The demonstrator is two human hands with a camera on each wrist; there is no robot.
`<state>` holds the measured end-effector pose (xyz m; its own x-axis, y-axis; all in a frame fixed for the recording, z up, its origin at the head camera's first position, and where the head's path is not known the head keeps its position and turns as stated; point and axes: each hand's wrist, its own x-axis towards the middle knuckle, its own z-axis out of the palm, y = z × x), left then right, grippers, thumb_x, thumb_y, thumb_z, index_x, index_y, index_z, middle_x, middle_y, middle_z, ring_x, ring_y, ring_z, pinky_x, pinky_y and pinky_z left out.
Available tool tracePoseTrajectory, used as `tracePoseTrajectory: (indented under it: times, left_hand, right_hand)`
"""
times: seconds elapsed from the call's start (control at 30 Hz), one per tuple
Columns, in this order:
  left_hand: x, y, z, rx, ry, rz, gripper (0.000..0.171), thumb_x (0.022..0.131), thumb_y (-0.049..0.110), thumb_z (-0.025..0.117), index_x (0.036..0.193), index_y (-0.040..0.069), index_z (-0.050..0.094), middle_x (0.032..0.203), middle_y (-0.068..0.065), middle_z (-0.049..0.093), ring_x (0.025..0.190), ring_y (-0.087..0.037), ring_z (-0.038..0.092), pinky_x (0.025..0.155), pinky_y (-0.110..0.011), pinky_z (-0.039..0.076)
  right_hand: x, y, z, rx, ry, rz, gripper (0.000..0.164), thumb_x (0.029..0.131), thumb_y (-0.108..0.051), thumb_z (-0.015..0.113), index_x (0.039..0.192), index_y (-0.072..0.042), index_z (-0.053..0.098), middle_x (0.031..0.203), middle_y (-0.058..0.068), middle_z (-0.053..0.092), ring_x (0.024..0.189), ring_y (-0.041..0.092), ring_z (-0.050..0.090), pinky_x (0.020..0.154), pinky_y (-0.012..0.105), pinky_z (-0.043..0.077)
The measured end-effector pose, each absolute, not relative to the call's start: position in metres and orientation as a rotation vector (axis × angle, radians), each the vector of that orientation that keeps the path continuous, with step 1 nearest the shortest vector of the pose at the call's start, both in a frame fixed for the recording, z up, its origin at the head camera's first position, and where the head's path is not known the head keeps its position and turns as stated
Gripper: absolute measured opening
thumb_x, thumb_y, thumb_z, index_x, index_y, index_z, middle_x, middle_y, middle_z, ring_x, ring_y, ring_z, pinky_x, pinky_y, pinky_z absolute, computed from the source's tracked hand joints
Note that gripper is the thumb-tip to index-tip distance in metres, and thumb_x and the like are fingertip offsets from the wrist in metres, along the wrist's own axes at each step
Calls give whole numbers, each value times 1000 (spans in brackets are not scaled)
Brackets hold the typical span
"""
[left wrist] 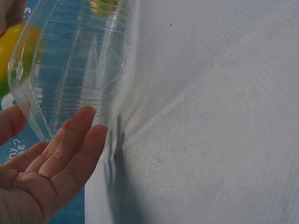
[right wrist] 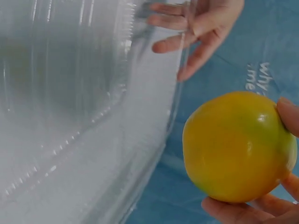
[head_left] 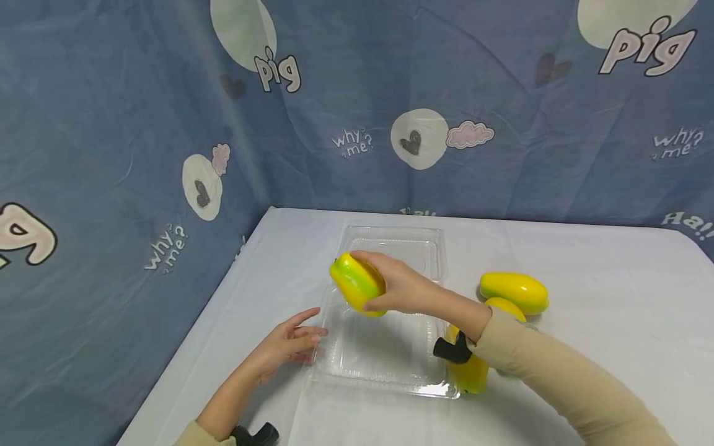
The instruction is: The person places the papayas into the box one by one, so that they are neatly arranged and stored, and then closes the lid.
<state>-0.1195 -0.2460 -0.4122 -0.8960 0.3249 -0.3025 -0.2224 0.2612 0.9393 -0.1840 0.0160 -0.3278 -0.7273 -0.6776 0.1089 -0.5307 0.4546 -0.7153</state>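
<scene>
My right hand (head_left: pixel 398 285) grips a glossy yellow-green papaya (head_left: pixel 357 285) between thumb and fingers, raised above a clear plastic clamshell box (head_left: pixel 385 350). In the right wrist view the held papaya (right wrist: pixel 238 147) shows its rounded end. At the box's left side is my left hand (head_left: pixel 290 341), fingers loosely extended and nothing in its grasp. The left wrist view shows these fingers (left wrist: pixel 77 140) close by the clear wall (left wrist: pixel 70 88); whether they touch it I cannot tell. The box lies opened flat, its other half (head_left: pixel 390 248) toward the back.
Right of the box, a yellow fruit (head_left: pixel 515 291) lies against another one (head_left: pixel 506 306) partly hidden by my right sleeve. More yellow fruit (head_left: pixel 470 375) sits at the box's near right edge, beneath my right wrist. White cloth (head_left: pixel 613 322) covers the table; a blue printed curtain (head_left: pixel 346 179) stands behind.
</scene>
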Motion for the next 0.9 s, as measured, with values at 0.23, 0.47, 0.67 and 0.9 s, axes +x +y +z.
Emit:
tracePoseTrajectory:
  times: [0.23,0.47,0.67,0.9]
  left_hand:
    - [-119,-246,-413,79,2103,1671,69,89,22,60,143,2,22,127,-25,51,96,-27,64,77,-39,53]
    - [-119,-246,-411,75,2086,1679,67,90,22,59,141,-2,24,127,-26,51,98,-28,63,77,-38,53]
    - [-119,-246,-410,92,2079,1689,65,90,20,58,141,-2,25,128,-27,50,99,-30,62,77,-39,53]
    - [-119,-246,-411,89,2079,1693,65,90,20,59,140,-2,26,127,-26,51,98,-29,63,77,-39,53]
  right_hand:
    - [-188,0,-339,-1095,2522,-1062,80,71,-7,76,139,-7,34,132,10,47,110,24,48,91,41,43]
    - [-189,-9,-352,-1060,2521,-1000,78,70,-4,76,138,-6,37,134,11,46,114,27,46,94,43,41]
    - [-188,-13,-360,-1050,2547,-924,79,70,-8,76,138,-8,37,135,11,46,116,28,45,94,42,38]
    - [-190,-16,-368,-1062,2593,-860,80,67,-10,79,136,-6,39,135,9,47,115,25,45,89,36,33]
